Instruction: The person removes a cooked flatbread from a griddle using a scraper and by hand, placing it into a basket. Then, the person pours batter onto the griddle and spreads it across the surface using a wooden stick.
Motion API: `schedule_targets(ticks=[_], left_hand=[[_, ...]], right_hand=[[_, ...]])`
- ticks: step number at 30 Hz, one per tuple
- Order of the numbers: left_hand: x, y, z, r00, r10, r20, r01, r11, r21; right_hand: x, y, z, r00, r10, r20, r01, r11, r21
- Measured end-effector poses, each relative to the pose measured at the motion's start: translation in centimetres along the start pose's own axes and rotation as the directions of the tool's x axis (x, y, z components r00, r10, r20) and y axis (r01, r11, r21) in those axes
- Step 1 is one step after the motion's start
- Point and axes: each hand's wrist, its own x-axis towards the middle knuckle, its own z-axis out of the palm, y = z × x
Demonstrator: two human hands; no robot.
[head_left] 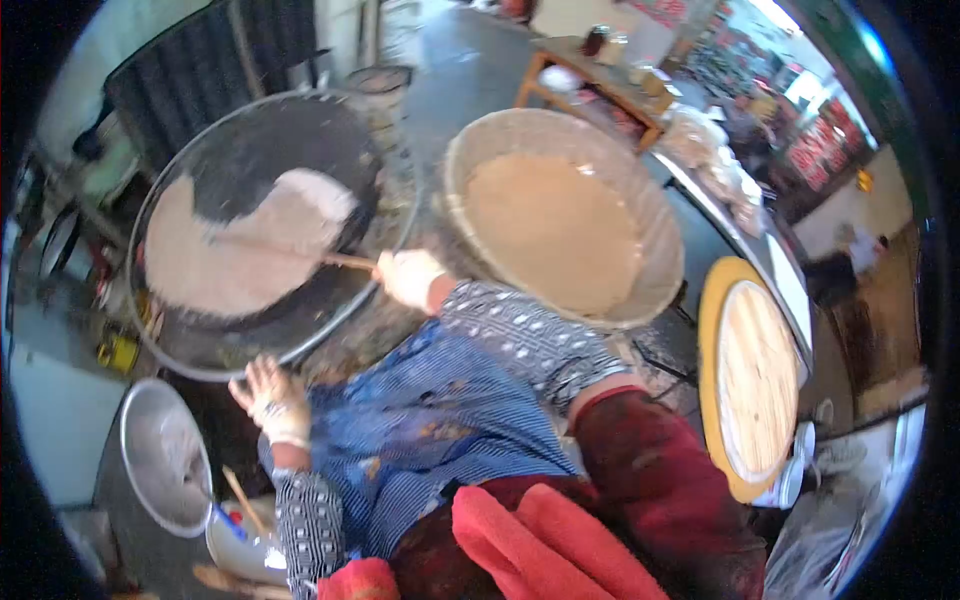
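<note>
My right hand (410,278), in a pale glove, is closed around the thin wooden handle of a batter spreader (350,261). Its far end lies on a sheet of greyish-beige batter (235,265), which covers part of a large round black griddle (270,135). Dark surface shows at the back and along the near edge. My left hand (272,402), also gloved, has its fingers spread near the griddle's front rim and holds nothing. Right of the griddle stands a wide tub (462,195) of brownish batter (555,230).
At lower left are a metal bowl (135,420) and a pale container (225,550) with a wooden stick (243,500). A round wooden board (755,380) on a yellow base stands at right. Behind is a low wooden table (560,50); a person (850,255) is at far right.
</note>
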Motion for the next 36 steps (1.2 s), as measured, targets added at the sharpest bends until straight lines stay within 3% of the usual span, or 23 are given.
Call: schedule_targets(ticks=[1,3,7,9,11,15,17,19,21,25,27,29,30,33,35,36], left_hand=[[-0.1,-0.3,1.0,1.000,-0.005,-0.030,0.007,0.999,0.049],[-0.1,-0.7,1.3,1.000,-0.014,-0.005,0.014,0.999,0.030],[0.0,-1.4,0.6,0.998,-0.022,0.055,0.019,0.999,0.050],[-0.1,-1.6,0.7,0.998,-0.044,0.048,0.041,0.997,0.064],[0.0,-1.8,-0.2,0.999,-0.015,0.030,0.013,0.997,0.070],[0.3,-2.6,-0.5,0.999,-0.037,0.023,0.036,0.998,0.061],[0.1,-3.4,1.0,0.998,-0.032,-0.045,0.033,0.999,0.027],[0.0,-3.8,1.1,0.999,-0.029,-0.042,0.032,0.998,0.056],[0.1,-4.1,0.9,0.999,-0.045,0.001,0.045,0.998,0.049],[0.3,-4.7,0.8,0.995,-0.092,0.043,0.092,0.996,0.012],[0.1,-5.2,1.3,0.995,-0.090,-0.042,0.090,0.996,0.003],[0.2,-6.0,2.2,0.994,-0.100,-0.033,0.102,0.994,0.049],[0.2,-6.5,2.2,0.994,-0.105,-0.027,0.106,0.993,0.053],[0.2,-6.9,1.5,0.987,-0.161,0.001,0.160,0.983,0.089],[0.4,-5.0,-0.3,0.975,-0.224,-0.010,0.224,0.975,0.001],[0.4,-3.1,-2.0,0.986,-0.164,-0.009,0.163,0.983,-0.081]], right_hand=[[0.6,1.1,1.1,0.995,0.080,0.057,-0.078,0.996,-0.036],[0.9,2.5,-0.3,0.968,0.229,-0.106,-0.228,0.973,0.025],[1.5,0.0,-1.1,0.970,0.205,-0.133,-0.197,0.978,0.072],[0.6,0.6,-1.8,0.990,0.102,-0.096,-0.101,0.995,0.016],[1.6,2.0,-1.5,0.981,0.187,0.052,-0.186,0.982,-0.040],[1.6,-1.1,-1.3,0.979,0.200,-0.040,-0.195,0.975,0.106],[1.5,-1.5,0.3,0.999,0.044,0.018,-0.042,0.997,-0.057],[2.1,-0.9,-0.8,0.978,0.205,0.027,-0.206,0.978,0.031],[4.5,2.1,0.4,0.964,0.261,-0.056,-0.262,0.965,-0.010],[2.9,0.3,-0.3,0.987,0.125,-0.102,-0.134,0.987,-0.087],[3.3,3.3,2.9,0.997,0.074,-0.022,-0.076,0.994,-0.076],[6.1,8.9,5.8,0.993,0.021,-0.113,-0.046,0.973,-0.227],[5.1,5.9,2.7,0.973,0.152,-0.173,-0.169,0.982,-0.089],[3.8,2.3,0.5,0.978,0.065,-0.197,-0.087,0.990,-0.110],[2.6,2.1,0.9,0.990,-0.027,-0.139,-0.004,0.977,-0.215],[2.9,3.2,0.9,0.993,0.096,-0.061,-0.103,0.988,-0.115]])
